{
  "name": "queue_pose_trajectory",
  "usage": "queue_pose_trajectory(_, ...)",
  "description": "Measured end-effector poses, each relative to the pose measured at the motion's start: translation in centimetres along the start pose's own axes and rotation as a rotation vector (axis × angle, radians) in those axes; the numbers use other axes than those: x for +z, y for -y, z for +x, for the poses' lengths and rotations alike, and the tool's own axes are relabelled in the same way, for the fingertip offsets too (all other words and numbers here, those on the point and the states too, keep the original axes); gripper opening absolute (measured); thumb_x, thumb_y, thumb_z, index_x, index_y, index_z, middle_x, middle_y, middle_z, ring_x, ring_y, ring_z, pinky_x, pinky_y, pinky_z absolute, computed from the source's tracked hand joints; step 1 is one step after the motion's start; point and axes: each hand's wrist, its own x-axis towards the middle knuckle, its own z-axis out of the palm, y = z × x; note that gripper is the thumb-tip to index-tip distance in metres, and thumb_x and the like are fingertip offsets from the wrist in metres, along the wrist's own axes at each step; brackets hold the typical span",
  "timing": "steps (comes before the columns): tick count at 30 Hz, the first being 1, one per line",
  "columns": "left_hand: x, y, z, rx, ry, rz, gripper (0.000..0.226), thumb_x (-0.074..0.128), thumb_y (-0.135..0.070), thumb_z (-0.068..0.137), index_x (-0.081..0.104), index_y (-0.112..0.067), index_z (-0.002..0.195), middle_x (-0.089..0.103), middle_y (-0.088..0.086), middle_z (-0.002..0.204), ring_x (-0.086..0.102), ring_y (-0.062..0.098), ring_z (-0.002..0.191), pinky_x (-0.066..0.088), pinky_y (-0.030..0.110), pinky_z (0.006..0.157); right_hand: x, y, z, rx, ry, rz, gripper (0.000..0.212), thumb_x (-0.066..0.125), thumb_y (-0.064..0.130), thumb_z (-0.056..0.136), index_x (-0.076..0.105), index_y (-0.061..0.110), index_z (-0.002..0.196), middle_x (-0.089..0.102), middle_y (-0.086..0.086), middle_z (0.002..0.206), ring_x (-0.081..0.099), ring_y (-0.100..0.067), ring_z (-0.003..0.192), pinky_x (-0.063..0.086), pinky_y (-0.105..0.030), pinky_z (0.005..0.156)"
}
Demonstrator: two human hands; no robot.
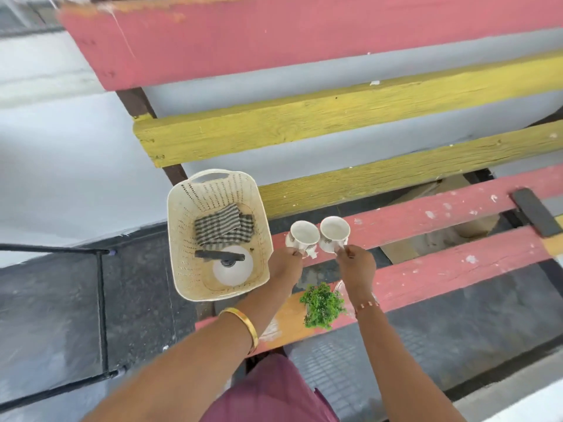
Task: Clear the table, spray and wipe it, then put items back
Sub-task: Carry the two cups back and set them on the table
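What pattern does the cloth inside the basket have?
The cloth has a dark and pale check pattern, seen in the head view.

Single head-worn view, aimed steeply down and forward; slatted table (396, 223) seen close, extending toward 12–2 o'clock.

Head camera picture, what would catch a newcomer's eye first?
Two white cups, one in the left hand and one in the right hand, held by their handles above the red and yellow slatted table. Left of them, a cream basket holds a checked cloth and a spray bottle.
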Motion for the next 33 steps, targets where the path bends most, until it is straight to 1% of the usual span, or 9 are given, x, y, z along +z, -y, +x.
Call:
queue_pose_trajectory(5,-5.5,1.5,-7.0,0.139,-0.087,-0.151,0.026,0.048,-0.014,0.092,0.069,-0.003,0.103,0.069,0.020,0.102,0.052,0.019,0.080,0.038,0.026,0.065,-1.1,4.1,-7.3,-0.112,-0.077,0.194,0.032,0.060,0.009,0.085,0.052,-0.004,0.057,0.046,-0.014,0.052,0.033,-0.019,0.056,0.019,-0.028,0.049)
queue_pose_trajectory(7,-8.3,2.4,-9.9,0.179,-0.134,-0.167,0.026,0.050,-0.017,0.092,0.069,-0.005,0.105,0.067,0.015,0.099,0.052,0.020,0.082,0.038,0.024,0.063,-1.1,5.9,-10.5,-0.171,-0.085,0.249,0.033,0.061,0.007,0.084,0.054,-0.009,0.056,0.053,-0.020,0.056,0.039,-0.018,0.058,0.020,-0.025,0.048)
queue_pose_trajectory(11,-14.0,5.2,-15.6,0.227,-0.225,-0.230,0.029,0.049,-0.020,0.091,0.069,-0.007,0.107,0.068,0.015,0.110,0.061,0.032,0.104,0.043,0.035,0.072,-0.2,9.3,-16.9,-0.273,-0.041,0.294,0.040,0.061,0.015,0.086,0.047,0.010,0.048,0.060,-0.016,0.061,0.052,-0.028,0.059,0.028,-0.025,0.048)
queue_pose_trajectory(17,-24.1,11.4,-22.4,0.272,-0.429,-0.297,0.029,0.047,-0.013,0.091,0.069,-0.009,0.108,0.067,0.011,0.114,0.060,0.025,0.098,0.035,0.021,0.065,4.1,15.3,-26.7,-0.449,0.119,0.451,0.043,0.063,0.027,0.078,0.056,-0.013,0.064,0.062,-0.037,0.074,0.060,-0.032,0.060,0.041,-0.026,0.054)
queue_pose_trajectory(19,-27.3,13.7,-24.0,0.253,-0.493,-0.334,0.029,0.047,-0.013,0.091,0.068,-0.008,0.110,0.069,0.010,0.106,0.061,0.023,0.091,0.037,0.022,0.061,5.9,17.3,-30.0,-0.474,0.189,0.484,0.037,0.065,0.020,0.080,0.057,-0.012,0.064,0.063,-0.035,0.071,0.065,-0.044,0.075,0.040,-0.031,0.060)
queue_pose_trajectory(22,-32.0,17.3,-26.6,0.256,-0.550,-0.504,0.027,0.048,-0.009,0.091,0.065,-0.001,0.110,0.060,0.001,0.080,0.050,0.011,0.068,0.040,0.016,0.060,8.7,20.4,-34.9,-0.514,0.310,0.511,0.024,0.065,0.012,0.083,0.063,0.001,0.061,0.063,-0.016,0.066,0.069,-0.039,0.083,0.048,-0.032,0.063)
queue_pose_trajectory(25,-35.9,20.8,-28.7,0.231,-0.648,-0.582,0.027,0.050,-0.010,0.090,0.065,0.000,0.111,0.057,0.004,0.090,0.050,0.014,0.075,0.042,0.017,0.063,11.1,22.8,-39.3,-0.589,0.429,0.525,0.033,0.065,0.009,0.084,0.057,0.008,0.053,0.058,-0.009,0.064,0.069,-0.030,0.075,0.054,-0.043,0.078)
queue_pose_trajectory(28,-39.1,23.7,-30.4,0.199,-0.736,-0.637,0.028,0.050,-0.010,0.090,0.064,0.002,0.111,0.065,0.019,0.105,0.051,0.018,0.086,0.046,0.025,0.071,13.5,24.7,-43.2,-0.639,0.526,0.527,0.028,0.065,0.009,0.084,0.062,-0.005,0.060,0.060,-0.009,0.063,0.069,-0.026,0.072,0.052,-0.053,0.085)
queue_pose_trajectory(33,-43.9,28.3,-32.3,0.186,-0.869,-0.748,0.027,0.051,-0.009,0.090,0.064,0.005,0.109,0.062,0.025,0.120,0.049,0.019,0.087,0.044,0.027,0.075,17.6,27.7,-48.5,-0.711,0.647,0.509,0.020,0.064,0.006,0.085,0.066,-0.008,0.071,0.064,-0.008,0.067,0.068,-0.021,0.069,0.055,-0.048,0.084)
